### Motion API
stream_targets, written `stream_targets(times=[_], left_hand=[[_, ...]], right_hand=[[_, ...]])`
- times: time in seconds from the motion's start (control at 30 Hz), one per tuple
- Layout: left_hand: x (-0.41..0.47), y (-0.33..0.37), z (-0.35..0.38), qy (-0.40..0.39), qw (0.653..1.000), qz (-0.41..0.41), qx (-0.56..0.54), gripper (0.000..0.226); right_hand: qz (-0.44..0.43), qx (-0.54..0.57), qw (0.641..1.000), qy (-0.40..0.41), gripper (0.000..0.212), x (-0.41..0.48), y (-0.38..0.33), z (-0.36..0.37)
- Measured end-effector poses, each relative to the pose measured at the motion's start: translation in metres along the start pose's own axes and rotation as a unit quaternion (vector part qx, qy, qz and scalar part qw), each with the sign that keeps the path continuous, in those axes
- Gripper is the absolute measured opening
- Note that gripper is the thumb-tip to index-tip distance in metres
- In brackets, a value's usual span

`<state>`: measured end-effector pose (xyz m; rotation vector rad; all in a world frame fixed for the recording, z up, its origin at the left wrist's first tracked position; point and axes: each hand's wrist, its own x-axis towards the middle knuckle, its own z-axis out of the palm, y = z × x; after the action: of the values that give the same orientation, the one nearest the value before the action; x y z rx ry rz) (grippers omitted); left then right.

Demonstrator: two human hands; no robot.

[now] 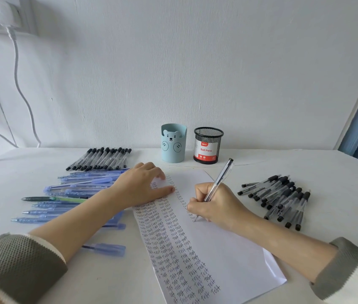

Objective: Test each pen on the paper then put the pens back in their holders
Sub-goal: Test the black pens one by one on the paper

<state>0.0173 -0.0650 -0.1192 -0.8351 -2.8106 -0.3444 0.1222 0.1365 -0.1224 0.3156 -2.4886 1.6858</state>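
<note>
The paper [235, 249] lies slantwise on the table [331, 172], its left part filled with columns of the word "Test". The right hand [217, 208] pinches a clear pen [218, 179] between thumb and fingers, tip on the paper beside the last column, cap end tilted away. The left hand [139, 187] lies flat on the paper's far left corner, fingers loosely spread and pressing it down. Blue pens [81, 187] lie scattered under and to the left of the left forearm, a green pen [64, 199] among them. Black pens [283, 198] lie heaped to the right of the paper. Farther back on the left, a capped row [103, 159] lies side by side. A bear cup [173, 143] and a mesh cup [208, 145] stand by the wall, close together; the mesh cup holds a can labelled "Ball Pens".
</note>
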Motion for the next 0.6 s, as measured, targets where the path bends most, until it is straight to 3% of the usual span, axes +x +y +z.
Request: stream_targets(times=[0.6], left_hand=[[0.0004,0.0005,-0.0007,-0.004,1.0,0.002,0.002,0.057]], right_hand=[[-0.003,-0.016,1.0,0.016,0.045,0.0012,-0.0004,-0.0015]])
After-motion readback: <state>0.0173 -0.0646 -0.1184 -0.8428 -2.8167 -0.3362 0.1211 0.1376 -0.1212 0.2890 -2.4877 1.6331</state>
